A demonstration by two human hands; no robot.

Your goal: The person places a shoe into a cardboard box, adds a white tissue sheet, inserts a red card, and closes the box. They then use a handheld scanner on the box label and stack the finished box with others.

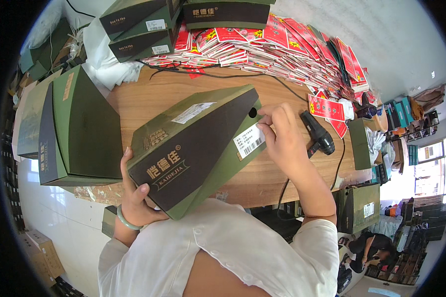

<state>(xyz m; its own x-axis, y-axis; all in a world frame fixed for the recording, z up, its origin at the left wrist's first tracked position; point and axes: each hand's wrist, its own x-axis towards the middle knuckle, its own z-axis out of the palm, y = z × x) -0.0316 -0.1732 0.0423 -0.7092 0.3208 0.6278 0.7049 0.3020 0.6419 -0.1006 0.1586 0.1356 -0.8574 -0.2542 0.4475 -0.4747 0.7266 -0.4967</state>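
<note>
A green and dark-brown box (193, 143) is tilted above the tabletop (148, 101)'s near edge. The left hand (140, 203) grips its lower left corner; the right hand (282, 136), fingers curled, meets its white barcode label (249, 141), whether pinching or pressing I cannot tell. Gold lettering (164, 166) marks the dark side; red printed packets (262, 52) lie beyond.

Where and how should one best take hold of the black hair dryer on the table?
The black hair dryer is probably best gripped around the middle of its barrel, coming from above and from the right. That rounded part lies exposed on the wooden table, while the short handle reaches toward the right forearm and seems partly hidden behind it.
</note>
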